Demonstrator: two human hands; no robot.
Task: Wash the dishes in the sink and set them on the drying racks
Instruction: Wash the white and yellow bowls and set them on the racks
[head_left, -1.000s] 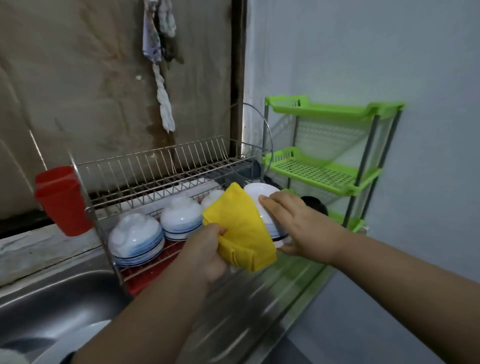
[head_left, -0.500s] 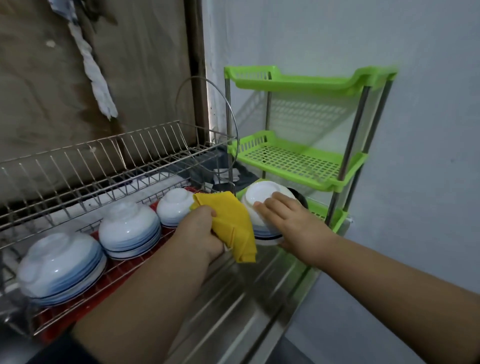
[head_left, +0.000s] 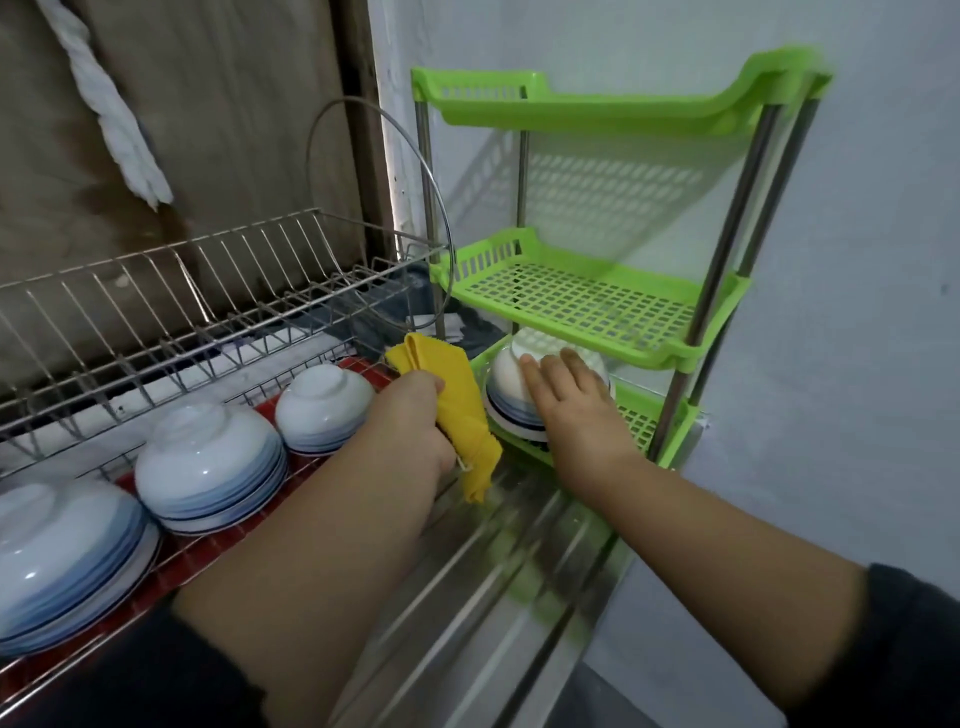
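Note:
My right hand (head_left: 569, 410) lies over an upside-down white bowl with blue bands (head_left: 511, 387), its fingers curved around the bowl's side. The bowl sits on the lowest shelf of the green plastic rack (head_left: 644, 423), under the middle shelf. My left hand (head_left: 410, 421) grips a folded yellow cloth (head_left: 460, 400) just left of that bowl. Three more white-and-blue bowls (head_left: 208, 467) stand upside down in a row on the lower tier of the steel dish rack (head_left: 208, 270) to the left.
The ribbed steel drainboard (head_left: 493, 587) runs under both forearms to the counter's right edge. A glass pot lid (head_left: 374, 208) leans at the dish rack's right end. A white rag (head_left: 119, 119) hangs on the brown wall. A red tray (head_left: 197, 558) lies under the bowls.
My right hand has carried the bowl right and down onto the green rack's bottom shelf. My left hand with the cloth stays beside it. The view has shifted right and closer.

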